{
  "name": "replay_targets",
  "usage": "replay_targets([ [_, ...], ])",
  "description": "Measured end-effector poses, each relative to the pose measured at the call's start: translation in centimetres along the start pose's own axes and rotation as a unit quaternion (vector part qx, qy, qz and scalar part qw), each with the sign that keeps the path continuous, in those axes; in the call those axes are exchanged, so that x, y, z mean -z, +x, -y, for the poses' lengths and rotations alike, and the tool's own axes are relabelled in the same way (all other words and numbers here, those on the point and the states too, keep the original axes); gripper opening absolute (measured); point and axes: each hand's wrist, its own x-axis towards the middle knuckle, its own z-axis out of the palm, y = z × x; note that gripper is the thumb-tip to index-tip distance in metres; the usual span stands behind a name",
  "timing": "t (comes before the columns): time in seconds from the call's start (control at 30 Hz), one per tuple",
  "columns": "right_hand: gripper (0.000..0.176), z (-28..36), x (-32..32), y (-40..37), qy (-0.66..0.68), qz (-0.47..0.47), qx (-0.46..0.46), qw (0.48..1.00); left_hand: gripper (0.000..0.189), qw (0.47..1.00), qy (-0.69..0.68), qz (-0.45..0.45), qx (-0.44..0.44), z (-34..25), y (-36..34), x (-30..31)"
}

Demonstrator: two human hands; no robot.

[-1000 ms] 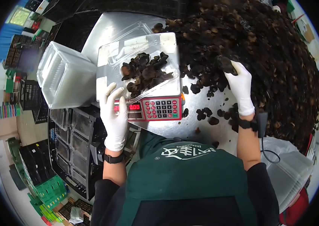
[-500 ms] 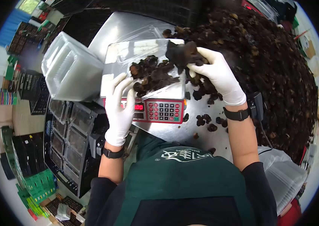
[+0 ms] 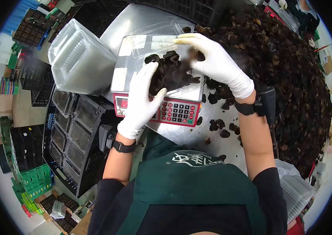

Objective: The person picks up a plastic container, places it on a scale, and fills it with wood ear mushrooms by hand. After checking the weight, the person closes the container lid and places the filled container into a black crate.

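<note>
Dark, curled fungus pieces (image 3: pixel 172 74) lie heaped in a clear plastic tray on a red and silver digital scale (image 3: pixel 125 51). In a white glove, my left hand (image 3: pixel 141 96) rests against the heap's left side, thumb apart from the fingers, palm over part of the keypad. My right hand (image 3: pixel 209 55), also gloved, is at the heap's upper right, its fingers stretched over it and its thumb apart. Nothing is clearly held in either hand. The tray's open clear lid (image 3: pixel 156 29) reaches behind the scale.
A large mound of dark fungus (image 3: pixel 283 74) fills the right side, with loose pieces (image 3: pixel 217 125) near the scale. Stacked clear containers (image 3: pixel 83 58) stand at left, above a black crate of filled boxes (image 3: pixel 76 133). Another person's arm (image 3: pixel 311 42) shows at the upper right.
My right hand has released its fungus clump onto the heap and opened. My left hand has moved right and up against the pieces. The view has shifted slightly.
</note>
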Motion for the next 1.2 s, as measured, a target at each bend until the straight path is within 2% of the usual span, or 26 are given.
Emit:
replay_targets([
  [0.07,0.052,-0.4,-0.1,0.0,0.014,-0.031,-0.012,0.999,0.065,0.996,-0.081,-0.014,0.045,-0.4,-0.2,0.3],
  [0.13,0.049,0.1,-0.3,0.1,0.028,-0.032,-0.017,0.999,0.062,0.998,0.047,-0.041,-0.005,-0.9,0.6,2.1],
  [0.17,0.046,1.0,-0.3,0.2,0.018,-0.006,-0.051,0.998,0.063,0.997,0.033,-0.065,0.011,-0.6,0.8,2.6],
  [0.27,0.046,-1.9,-2.3,0.1,-0.121,-0.096,0.073,0.985,0.061,0.992,-0.001,-0.117,0.056,-0.3,1.2,4.3],
  [0.3,0.047,-0.3,-1.6,0.1,-0.044,-0.071,-0.002,0.996,0.057,0.99,-0.006,-0.129,0.062,0.0,1.2,4.7],
  [0.33,0.044,0.6,-0.8,0.3,-0.032,-0.065,-0.02,0.997,0.052,0.988,0.05,-0.135,0.052,-0.1,1.2,5.3],
  [0.43,0.037,0.2,0.3,0.3,-0.001,-0.087,-0.057,0.995,0.054,0.987,0.042,-0.135,0.071,-0.3,1.1,6.8],
  [0.47,0.036,0.4,0.9,0.0,0.069,-0.069,-0.104,0.99,0.054,0.988,0.046,-0.132,0.069,0.0,1.0,7.2],
  [0.53,0.034,1.0,1.6,-1.0,0.119,-0.079,-0.102,0.985,0.052,0.989,0.058,-0.13,0.049,0.9,1.1,8.0],
  [0.6,0.036,1.2,2.3,-2.0,0.174,-0.061,-0.159,0.97,0.05,0.989,0.068,-0.114,0.059,0.6,1.6,8.9],
  [0.7,0.045,0.6,1.7,-3.2,0.2,-0.09,-0.15,0.964,0.048,0.992,0.08,-0.096,0.034,0.7,2.4,9.6],
  [0.83,0.052,0.2,1.0,-3.2,0.27,-0.069,-0.148,0.949,0.046,0.994,0.079,-0.069,0.008,0.4,3.4,8.9],
  [0.93,0.047,0.2,-0.4,-2.0,0.259,-0.076,-0.1,0.958,0.045,0.996,0.075,-0.049,0.001,0.0,3.8,7.7],
  [1.13,0.043,0.4,-0.6,-1.6,0.295,-0.083,-0.133,0.943,0.043,0.996,0.069,-0.048,-0.034,0.6,4.3,6.5],
  [1.2,0.043,-0.2,0.4,-3.0,0.328,-0.089,-0.157,0.928,0.042,0.996,0.072,-0.045,-0.002,1.6,4.6,6.5],
])
